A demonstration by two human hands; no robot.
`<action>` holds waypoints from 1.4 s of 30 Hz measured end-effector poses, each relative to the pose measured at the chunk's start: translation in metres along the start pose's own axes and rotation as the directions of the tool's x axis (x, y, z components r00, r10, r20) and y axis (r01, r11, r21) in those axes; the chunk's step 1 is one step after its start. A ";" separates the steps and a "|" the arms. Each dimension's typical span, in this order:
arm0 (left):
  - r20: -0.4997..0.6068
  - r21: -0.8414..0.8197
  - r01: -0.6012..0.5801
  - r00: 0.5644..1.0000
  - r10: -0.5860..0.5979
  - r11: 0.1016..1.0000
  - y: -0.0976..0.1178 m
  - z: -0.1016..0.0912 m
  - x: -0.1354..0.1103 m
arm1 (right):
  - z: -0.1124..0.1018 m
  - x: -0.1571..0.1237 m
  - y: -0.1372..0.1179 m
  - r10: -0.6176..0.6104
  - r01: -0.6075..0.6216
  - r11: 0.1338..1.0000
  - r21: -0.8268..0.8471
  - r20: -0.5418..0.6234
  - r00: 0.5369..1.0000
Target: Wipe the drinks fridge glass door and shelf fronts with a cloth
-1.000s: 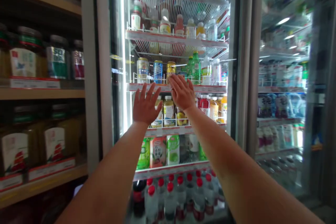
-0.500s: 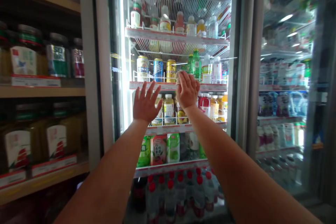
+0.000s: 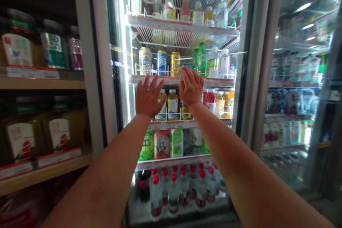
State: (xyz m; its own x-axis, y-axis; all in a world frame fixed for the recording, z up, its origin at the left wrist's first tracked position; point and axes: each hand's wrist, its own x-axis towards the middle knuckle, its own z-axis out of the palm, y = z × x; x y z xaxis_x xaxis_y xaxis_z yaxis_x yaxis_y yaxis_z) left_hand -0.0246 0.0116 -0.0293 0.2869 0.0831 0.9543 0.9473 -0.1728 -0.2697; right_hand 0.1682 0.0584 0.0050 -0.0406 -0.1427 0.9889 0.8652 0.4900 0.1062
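My left hand [image 3: 150,96] lies flat with fingers spread, palm toward the glass door of a lit drinks fridge [image 3: 258,60]. To its right, my right hand [image 3: 191,86] is closed over a pale, crumpled cloth [image 3: 182,72], which it holds up at the glass. Most of the cloth is hidden under the fingers. Behind the glass, near the right hand, stand a yellow can [image 3: 175,63] and green bottles [image 3: 202,58]. A bottle with a pale label [image 3: 172,105] shows between the two hands.
Wooden shelves [image 3: 45,83] with large bottles and jars stand on the left. Another glass-fronted fridge [image 3: 291,99] is on the right. Red-capped water bottles [image 3: 173,192] fill the fridge's bottom, below a shelf of drink cartons [image 3: 162,144].
The view has tipped down slightly, so the shelves appear higher and more of the bottom bottles shows. Both hands keep nearly the same places against the glass; the right still holds the cloth.
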 end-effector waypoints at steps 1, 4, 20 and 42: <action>0.010 -0.003 0.001 1.000 -0.001 1.000 0.000 -0.001 0.000 | 0.000 0.000 0.000 -0.012 0.012 1.000 -0.004 0.014 1.000; 0.009 -0.001 0.011 1.000 -0.011 1.000 0.000 -0.008 0.007 | -0.001 -0.001 -0.001 -0.022 0.022 1.000 -0.004 0.062 0.998; -0.071 0.033 0.125 0.990 -0.123 0.992 -0.019 0.024 0.070 | -0.008 -0.005 0.002 -0.205 0.193 0.977 0.091 0.149 0.967; 0.065 0.010 0.259 0.964 -0.259 0.966 0.008 -0.008 0.070 | -0.005 -0.008 0.004 -0.258 0.232 0.960 0.154 0.173 0.951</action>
State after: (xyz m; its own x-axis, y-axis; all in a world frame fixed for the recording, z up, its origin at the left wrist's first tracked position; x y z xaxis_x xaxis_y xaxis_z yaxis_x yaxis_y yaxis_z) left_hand 0.0016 0.0085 0.0364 0.0402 0.1883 0.9813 0.9907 -0.1352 -0.0146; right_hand 0.1741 0.0574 -0.0030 -0.3481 -0.1133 0.9306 0.7445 0.5698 0.3479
